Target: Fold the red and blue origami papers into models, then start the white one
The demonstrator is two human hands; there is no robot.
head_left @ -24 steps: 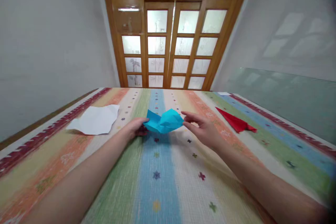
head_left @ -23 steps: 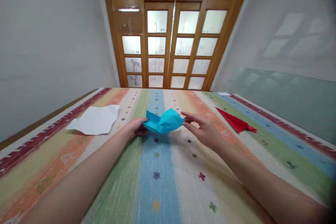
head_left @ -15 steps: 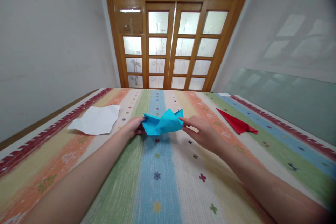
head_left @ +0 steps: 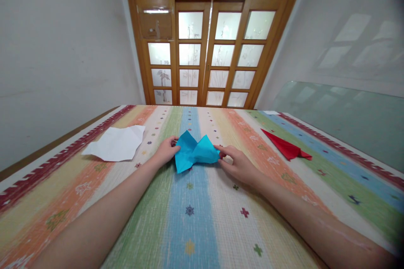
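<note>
Since the earlier frames the blue paper (head_left: 195, 152) has dropped lower and spread flatter on the table (head_left: 202, 218). Left hand (head_left: 166, 151) pinches its left edge, fingers closed on it; right hand (head_left: 238, 164) pinches the right edge. White paper (head_left: 115, 143) lies left, red paper (head_left: 285, 146) right.

Matt blue paper (head_left: 195, 153) lies on coarse woven striped cloth (head_left: 202, 218).
</note>
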